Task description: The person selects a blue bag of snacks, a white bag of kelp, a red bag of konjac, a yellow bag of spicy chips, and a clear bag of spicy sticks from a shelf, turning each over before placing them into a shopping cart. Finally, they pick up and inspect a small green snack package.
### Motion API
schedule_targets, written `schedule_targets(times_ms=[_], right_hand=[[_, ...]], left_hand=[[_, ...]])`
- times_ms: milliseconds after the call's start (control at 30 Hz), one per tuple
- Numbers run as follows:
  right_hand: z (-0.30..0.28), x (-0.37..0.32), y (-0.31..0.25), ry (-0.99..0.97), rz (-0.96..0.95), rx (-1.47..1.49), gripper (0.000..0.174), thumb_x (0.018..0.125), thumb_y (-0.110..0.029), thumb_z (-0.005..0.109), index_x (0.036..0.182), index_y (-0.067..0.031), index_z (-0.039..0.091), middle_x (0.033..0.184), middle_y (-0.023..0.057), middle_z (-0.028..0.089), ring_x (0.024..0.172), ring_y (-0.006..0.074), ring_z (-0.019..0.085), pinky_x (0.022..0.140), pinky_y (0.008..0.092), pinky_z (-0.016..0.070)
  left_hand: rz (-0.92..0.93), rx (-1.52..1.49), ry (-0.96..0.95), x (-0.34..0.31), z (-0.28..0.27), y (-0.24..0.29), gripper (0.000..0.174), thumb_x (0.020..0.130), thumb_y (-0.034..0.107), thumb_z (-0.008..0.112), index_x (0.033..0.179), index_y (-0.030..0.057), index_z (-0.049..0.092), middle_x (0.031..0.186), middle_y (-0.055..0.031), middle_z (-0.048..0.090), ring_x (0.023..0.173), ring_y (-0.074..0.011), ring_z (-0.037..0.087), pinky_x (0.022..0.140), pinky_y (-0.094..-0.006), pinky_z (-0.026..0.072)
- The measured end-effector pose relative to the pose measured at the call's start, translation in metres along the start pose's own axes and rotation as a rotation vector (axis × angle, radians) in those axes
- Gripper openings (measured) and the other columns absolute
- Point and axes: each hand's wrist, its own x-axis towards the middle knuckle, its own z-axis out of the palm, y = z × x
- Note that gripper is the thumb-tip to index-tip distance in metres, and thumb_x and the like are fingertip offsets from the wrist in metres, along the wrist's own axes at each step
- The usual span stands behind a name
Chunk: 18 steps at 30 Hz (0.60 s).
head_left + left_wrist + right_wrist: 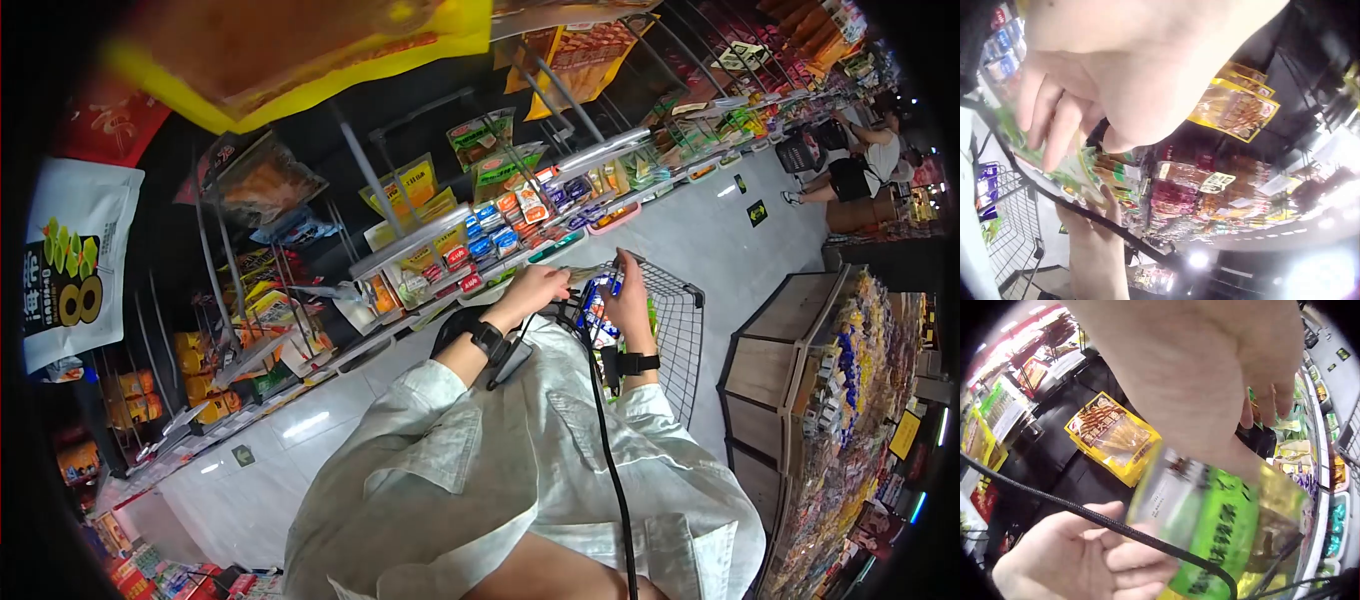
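Observation:
A snack packet (1222, 537) with a bright green label and a clear panel is between both hands, in front of the shelves. My left hand (538, 292) grips its near side, the fingers (1141, 559) curled against its edge in the right wrist view. On the other side, my right hand (630, 305) holds the packet's edge; in the left wrist view its fingertips meet the clear film (1088, 178). A black cable (610, 450) runs down past the hands and crosses both wrist views.
Under the hands stands a wire shopping cart (680, 345) with a purple package (988, 187) inside. Racks of hanging yellow snack bags (1110, 434) and shelf bins (500, 235) line one side. A wooden display bin (765, 375) stands right. Another person (870, 160) is farther down the aisle.

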Motion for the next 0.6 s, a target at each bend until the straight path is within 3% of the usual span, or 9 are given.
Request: schedule_targets(times_ms=[33,133,200,267,333,600], right_hand=[[0.001,-0.006,-0.004,0.021,0.005,-0.011,0.066,0.073,0.007,0.072,0.134,-0.0068,0.054,0.131,0.0201,0.061,0.127,0.0417,0.054,0.108,0.0457,0.0440],[-0.009,-0.019,-0.026,-0.070,-0.041,-0.038,0.061,0.074,0.006,0.071,0.132,-0.0073,0.056,0.130,0.0192,0.062,0.125,0.0411,0.057,0.107,0.0445,0.0457],[-0.009,-0.030,-0.016,-0.077,-0.039,-0.012,0.046,0.077,0.005,0.070,0.120,-0.0080,0.063,0.126,0.0171,0.065,0.121,0.0394,0.060,0.105,0.0437,0.0468],[-0.017,-0.046,-0.013,-0.126,-0.010,-0.070,0.037,0.078,0.004,0.068,0.114,-0.0075,0.066,0.122,0.0157,0.068,0.118,0.0376,0.062,0.105,0.0436,0.0469],[-0.022,-0.063,-0.030,-0.238,0.187,-0.140,0.025,0.085,0.003,0.064,0.109,-0.0019,0.064,0.112,0.0137,0.073,0.106,0.0321,0.070,0.090,0.0388,0.0534],[-0.032,-0.127,-0.013,-0.093,0.306,-0.032,0.013,0.094,-0.004,0.063,0.107,-0.0024,0.063,0.090,0.0128,0.071,0.079,0.0220,0.071,0.073,0.0333,0.0545]], left_hand=[[0.046,-0.005,0.030,-0.008,0.002,0.003,0.046,0.102,0.039,0.057,0.096,-0.0039,0.072,0.081,-0.0116,0.077,0.079,-0.0174,0.074,0.077,-0.0297,0.0549],[0.078,-0.073,-0.053,-0.035,0.004,0.019,0.045,0.104,0.038,0.055,0.099,-0.0045,0.070,0.086,-0.0142,0.077,0.079,-0.0176,0.073,0.075,-0.0284,0.0530],[0.129,0.043,-0.061,-0.050,0.006,0.025,0.044,0.104,0.039,0.056,0.094,-0.0013,0.070,0.077,-0.0078,0.075,0.072,-0.0101,0.067,0.068,-0.0261,0.0487],[0.127,-0.018,-0.057,-0.060,0.013,0.019,0.041,0.103,0.037,0.058,0.090,-0.0001,0.069,0.073,-0.0043,0.072,0.067,-0.0092,0.062,0.066,-0.0258,0.0462],[0.135,-0.039,-0.047,-0.066,0.021,0.008,0.038,0.103,0.035,0.058,0.091,0.0005,0.068,0.073,-0.0029,0.070,0.067,-0.0088,0.061,0.067,-0.0260,0.0456],[0.235,-0.021,-0.018,-0.061,0.050,-0.014,0.031,0.101,0.031,0.062,0.095,0.0003,0.065,0.082,-0.0039,0.070,0.075,-0.0104,0.063,0.069,-0.0270,0.0481]])
